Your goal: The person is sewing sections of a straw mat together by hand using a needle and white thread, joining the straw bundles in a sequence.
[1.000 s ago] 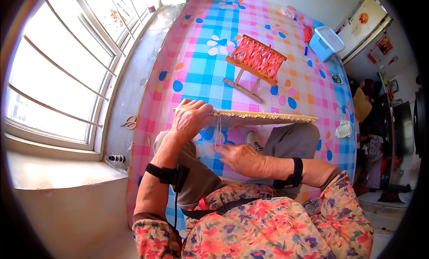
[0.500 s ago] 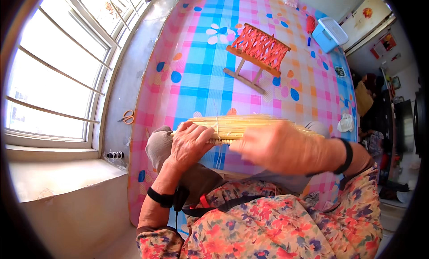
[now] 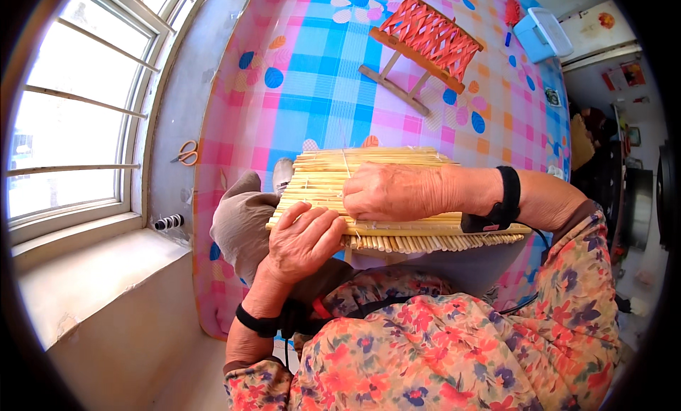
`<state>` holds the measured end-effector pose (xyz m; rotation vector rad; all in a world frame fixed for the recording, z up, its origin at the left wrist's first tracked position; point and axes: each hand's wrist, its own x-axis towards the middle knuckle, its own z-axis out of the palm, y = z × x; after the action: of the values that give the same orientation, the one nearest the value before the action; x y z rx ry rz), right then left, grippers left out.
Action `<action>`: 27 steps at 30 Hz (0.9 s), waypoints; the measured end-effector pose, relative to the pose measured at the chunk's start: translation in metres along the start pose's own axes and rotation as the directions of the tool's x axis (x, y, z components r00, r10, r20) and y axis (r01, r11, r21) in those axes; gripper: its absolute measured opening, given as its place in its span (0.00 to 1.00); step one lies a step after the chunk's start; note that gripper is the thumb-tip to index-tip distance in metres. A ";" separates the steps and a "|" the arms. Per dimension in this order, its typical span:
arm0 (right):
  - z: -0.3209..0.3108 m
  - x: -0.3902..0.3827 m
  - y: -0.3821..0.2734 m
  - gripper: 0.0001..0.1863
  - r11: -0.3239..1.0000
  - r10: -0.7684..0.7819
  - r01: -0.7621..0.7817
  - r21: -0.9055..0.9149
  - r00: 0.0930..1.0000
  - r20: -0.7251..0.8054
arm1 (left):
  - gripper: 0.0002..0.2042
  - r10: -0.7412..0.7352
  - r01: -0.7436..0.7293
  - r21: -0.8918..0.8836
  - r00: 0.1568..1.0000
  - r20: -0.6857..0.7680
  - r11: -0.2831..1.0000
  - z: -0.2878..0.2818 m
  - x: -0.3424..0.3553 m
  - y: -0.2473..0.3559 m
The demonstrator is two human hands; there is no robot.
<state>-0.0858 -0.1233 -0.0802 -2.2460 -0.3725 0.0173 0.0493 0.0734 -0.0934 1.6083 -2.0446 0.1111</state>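
A mat of thin yellow straw stalks [image 3: 319, 171], bound crosswise with white thread, lies across my lap. Its near edge bends downward and shows a row of cut stalk ends. My left hand [image 3: 305, 239] is curled over the near left edge, gripping it. Upon the mat's middle my right hand [image 3: 401, 191] rests with curled, pressed-together fingers; whatever they pinch is hidden. A fine white thread rises from the far edge, left of my right hand.
Beyond the mat stands a wooden frame wound with red ribbon [image 3: 434, 38] on the checked, flowered bed cover [image 3: 319, 91]. Scissors [image 3: 186, 153] and a black-and-white spool [image 3: 169, 222] lie on the window ledge at left. A blue bin [image 3: 543, 35] sits far right.
The mat now lies flatter, showing more of its stalks. My right hand, blurred before, has moved up and left onto it. My left hand still holds the left edge.
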 end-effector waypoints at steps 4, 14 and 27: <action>-0.001 -0.006 0.007 0.06 0.991 0.082 -0.065 0.120 0.986 -0.144 | 0.13 0.010 -0.010 -0.008 0.999 -0.032 1.000 0.000 0.005 -0.003; -0.103 -0.013 0.055 0.07 0.534 -0.083 -0.379 -0.756 0.866 -0.493 | 0.13 -0.013 0.012 -0.024 0.998 -0.063 1.000 -0.004 0.019 -0.007; -0.105 -0.045 0.075 0.08 0.805 0.396 -0.498 -0.322 0.855 -0.335 | 0.17 0.040 -0.041 -0.034 0.999 -0.017 0.999 -0.008 0.018 -0.004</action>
<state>-0.0948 -0.2588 -0.0735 -2.6538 0.3424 -0.1032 0.0525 0.0590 -0.0794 1.5404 -2.0560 0.1031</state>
